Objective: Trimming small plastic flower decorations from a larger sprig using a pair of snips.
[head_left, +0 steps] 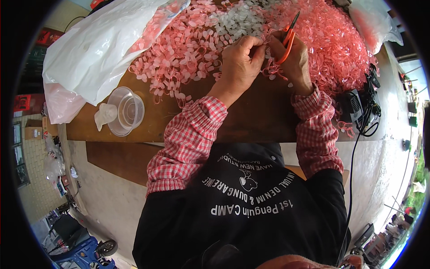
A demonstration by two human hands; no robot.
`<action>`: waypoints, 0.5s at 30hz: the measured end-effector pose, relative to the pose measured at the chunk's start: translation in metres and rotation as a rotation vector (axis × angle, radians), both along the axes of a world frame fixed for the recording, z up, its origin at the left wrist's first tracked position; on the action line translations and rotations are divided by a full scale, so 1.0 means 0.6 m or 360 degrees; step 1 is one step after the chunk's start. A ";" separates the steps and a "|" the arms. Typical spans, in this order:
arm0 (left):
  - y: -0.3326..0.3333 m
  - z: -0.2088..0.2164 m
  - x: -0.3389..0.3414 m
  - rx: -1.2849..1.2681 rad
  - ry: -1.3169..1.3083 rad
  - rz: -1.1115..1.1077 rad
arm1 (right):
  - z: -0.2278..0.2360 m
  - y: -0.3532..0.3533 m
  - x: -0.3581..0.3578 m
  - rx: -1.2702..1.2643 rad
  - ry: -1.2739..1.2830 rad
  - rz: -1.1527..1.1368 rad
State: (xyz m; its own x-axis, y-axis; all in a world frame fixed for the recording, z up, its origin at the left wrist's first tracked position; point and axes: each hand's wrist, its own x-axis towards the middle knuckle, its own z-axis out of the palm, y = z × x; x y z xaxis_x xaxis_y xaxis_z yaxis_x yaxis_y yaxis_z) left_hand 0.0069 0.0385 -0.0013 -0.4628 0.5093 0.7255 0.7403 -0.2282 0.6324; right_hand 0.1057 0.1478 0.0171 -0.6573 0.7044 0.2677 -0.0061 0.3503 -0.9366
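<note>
My left hand (242, 62) is closed in a pinch at the middle of the table, its fingertips on a small pink plastic piece that they mostly hide. Close beside it, my right hand (294, 56) grips orange-handled scissors (286, 47), whose dark blades point up and away. The right fingertips nearly meet the left ones at the same piece. Around both hands spread loose pink plastic pieces (179, 58) with flat tabs and thin loops. A denser, glossy pink heap (336, 49) lies to the right, and translucent whitish pieces (239, 20) lie behind the hands.
A white plastic bag (101, 49) covers the table's far left. Nearer stands a clear round tub (133, 112) with a crumpled whitish thing (106, 115) against it. On the right sit a black device (354, 105) and cables (371, 101). The brown table's (179, 132) front edge is before me.
</note>
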 end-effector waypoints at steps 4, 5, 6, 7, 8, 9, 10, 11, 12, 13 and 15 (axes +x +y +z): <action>-0.015 0.016 0.004 -0.0114 -0.0482 -0.0137 | 0.011 -0.001 0.009 -0.0110 -0.0113 0.0110; -0.017 0.015 0.002 -0.0099 -0.0488 -0.0133 | 0.008 0.004 0.010 0.0008 -0.0163 0.0145; -0.019 0.013 0.000 -0.0112 -0.0437 -0.0129 | 0.008 0.007 0.011 0.0128 -0.0214 0.0180; -0.018 0.011 -0.002 -0.0124 -0.0389 -0.0121 | 0.012 0.005 0.013 0.0144 -0.0223 0.0188; -0.017 0.010 -0.003 -0.0106 -0.0398 -0.0113 | 0.018 -0.001 0.016 0.0367 -0.0284 0.0103; -0.015 0.009 -0.005 -0.0095 -0.0272 -0.0072 | 0.022 -0.003 0.018 0.0589 -0.0342 0.0018; -0.015 0.007 -0.005 -0.0093 -0.0144 -0.0031 | 0.018 0.001 0.015 0.0826 -0.0267 -0.0015; -0.014 0.006 -0.004 -0.0085 -0.0151 -0.0023 | 0.018 0.002 0.019 0.0834 -0.0271 -0.0005; -0.012 0.004 -0.004 -0.0077 -0.0032 -0.0004 | 0.019 0.000 0.024 0.0863 -0.0345 -0.0019; -0.008 0.004 -0.003 -0.0067 0.0093 0.0003 | 0.022 0.000 0.026 0.0893 -0.0417 -0.0046; -0.003 0.004 0.001 -0.0090 0.0115 0.0020 | 0.011 0.005 0.027 0.0935 -0.0360 -0.0068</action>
